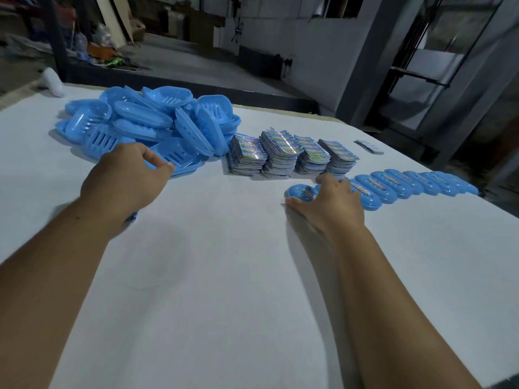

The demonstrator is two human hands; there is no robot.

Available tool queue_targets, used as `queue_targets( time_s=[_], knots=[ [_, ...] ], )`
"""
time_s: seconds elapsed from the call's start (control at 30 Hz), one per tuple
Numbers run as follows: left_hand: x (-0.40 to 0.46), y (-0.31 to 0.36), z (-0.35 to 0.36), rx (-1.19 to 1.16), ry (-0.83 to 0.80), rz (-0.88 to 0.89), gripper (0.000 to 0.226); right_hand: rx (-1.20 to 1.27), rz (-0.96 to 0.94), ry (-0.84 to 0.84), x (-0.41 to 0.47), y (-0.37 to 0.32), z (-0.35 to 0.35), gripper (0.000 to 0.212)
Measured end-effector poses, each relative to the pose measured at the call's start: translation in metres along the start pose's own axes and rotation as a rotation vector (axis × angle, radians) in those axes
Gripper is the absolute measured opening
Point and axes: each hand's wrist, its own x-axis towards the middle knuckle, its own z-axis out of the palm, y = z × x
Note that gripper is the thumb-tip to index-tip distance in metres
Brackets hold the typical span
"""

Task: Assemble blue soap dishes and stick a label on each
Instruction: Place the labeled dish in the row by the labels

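Spread over the white table (224, 276), three groups of goods. Heaped toward the far left corner, a loose pile of blue soap dish parts (151, 122): slotted inner trays and plain outer shells, tumbled over one another, some on edge, some flat. Just right of the pile, near the far edge, four stacks of printed labels (289, 153) set side by side in a row, touching or nearly so. Farther right, close to the far edge, a small thin stack of dark cards (369, 146), too blurred to read. Running from the table's middle toward the right edge, an overlapping row of finished dishes (415, 183), each lapped on the next and each bearing a label on top.

Left hand (127, 176) stretched to the near side of the pile, fingers curled and pinching the rim of a slotted dish (179, 158) lying at the pile's front. Beneath the left wrist, a scrap of blue (132, 216) peeking out, mostly hidden by the arm. Right hand (328, 203) laid with spread, nearly straight fingers on the nearest labelled dish (302, 192) at the row's near end, thumb on the table beside it, hiding much of that dish.

Beyond the far left corner, a white plastic object (53, 82) at the table's edge. Behind the table, a dim workshop: dark metal frame, clutter on the floor, grey walls.
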Motion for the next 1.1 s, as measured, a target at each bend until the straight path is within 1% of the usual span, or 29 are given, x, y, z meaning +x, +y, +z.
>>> queue_targets(
  time_s=[0.1,0.2,0.3,0.4,0.5,0.6,0.7,0.73,0.77,0.83,0.9,1.0,1.1],
  knots=[
    [0.0,0.0,0.0,-0.003,0.0,0.005,0.026,-0.009,0.006,0.025,0.002,0.002,0.0,0.077],
    [-0.001,0.0,0.0,-0.01,0.002,0.016,0.022,-0.015,-0.02,0.039,0.002,-0.003,0.003,0.076],
    [-0.003,0.001,0.0,-0.019,0.008,0.011,0.021,0.001,-0.098,0.035,0.004,-0.016,0.005,0.07],
    [-0.003,0.0,0.0,-0.01,0.007,0.012,0.022,0.061,-0.208,-0.033,0.008,-0.037,0.008,0.054],
    [-0.003,0.0,-0.001,0.003,0.01,0.013,0.022,0.041,-0.342,-0.116,0.012,-0.063,0.013,0.037],
    [-0.002,-0.001,-0.004,0.03,0.022,0.013,0.02,0.029,-0.464,-0.188,0.015,-0.089,0.022,0.028],
    [-0.001,-0.007,-0.005,0.123,0.07,0.047,0.008,0.06,-0.523,-0.25,0.017,-0.111,0.037,0.025],
    [0.0,-0.01,-0.004,0.155,0.086,0.07,0.009,0.069,-0.543,-0.25,0.017,-0.116,0.042,0.024],
    [0.001,-0.013,-0.002,0.186,0.084,0.099,0.018,0.078,-0.56,-0.242,0.017,-0.119,0.047,0.024],
    [0.005,-0.019,0.002,0.284,0.037,0.173,0.036,0.117,-0.583,-0.211,0.016,-0.122,0.055,0.024],
    [0.007,-0.021,0.006,0.408,-0.026,0.251,0.047,0.169,-0.6,-0.175,0.014,-0.121,0.061,0.023],
    [0.009,-0.023,0.01,0.478,-0.073,0.311,0.05,0.254,-0.617,-0.152,0.014,-0.115,0.069,0.017],
    [0.008,-0.023,0.01,0.393,-0.066,0.307,0.052,0.325,-0.629,-0.141,0.015,-0.112,0.073,0.012]
  ],
)
